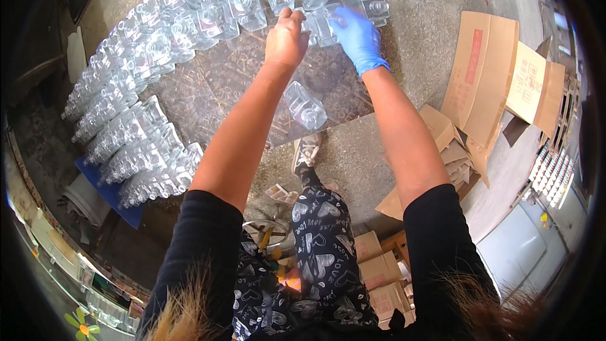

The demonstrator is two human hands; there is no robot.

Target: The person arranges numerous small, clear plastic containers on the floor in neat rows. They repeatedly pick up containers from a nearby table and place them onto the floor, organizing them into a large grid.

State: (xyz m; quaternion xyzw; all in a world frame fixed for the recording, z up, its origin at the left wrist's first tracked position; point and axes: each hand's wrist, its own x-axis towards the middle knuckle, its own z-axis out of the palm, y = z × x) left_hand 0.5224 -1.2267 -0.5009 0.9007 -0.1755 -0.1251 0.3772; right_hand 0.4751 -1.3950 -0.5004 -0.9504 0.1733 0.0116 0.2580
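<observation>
One bottle [324, 33] sits at upper centre between the curled left hand [287, 41] and the nearer, gloved right hand [360, 38], either's grasp I can't tell.

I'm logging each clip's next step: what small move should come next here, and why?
Probably nudge the clear bottle between the hands into line with its neighbours: the bare left hand and blue-gloved right hand are close on either side of it, at the near edge of the bottle rows, while a lone bottle sits apart, nearer the person.
</observation>
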